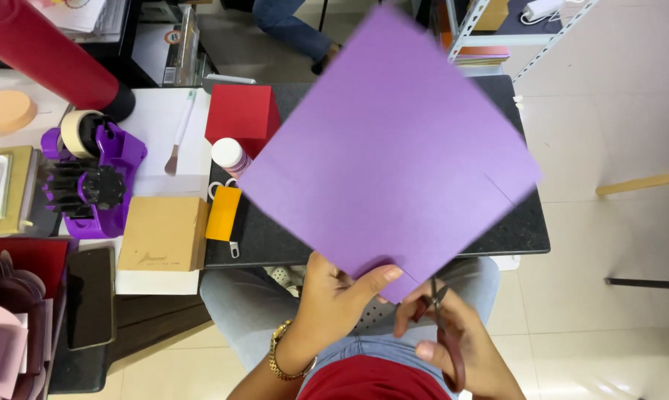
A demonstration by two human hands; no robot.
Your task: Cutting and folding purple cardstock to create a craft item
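The left hand (pixel 334 300) pinches the lower corner of a purple paper sheet (pixel 390 141) (held above the dark worktop (pixel 275 241)); right hand (pixel 453 344) fingers grip red-handled scissors (pixel 445 337) just below it.

The paper sheet (pixel 393 141) is plain purple. The scissors (pixel 444 333) have dark red handles. The box (pixel 242 111) is red, the tape dispenser (pixel 101 181) purple, the bench (pixel 512 230) black.

matt purple paper sheet (pixel 390 141); metal scissors (pixel 444 333).

red box (pixel 241 112), purple tape dispenser (pixel 97 180), brown cardboard box (pixel 164 234), paintbrush (pixel 179 134)
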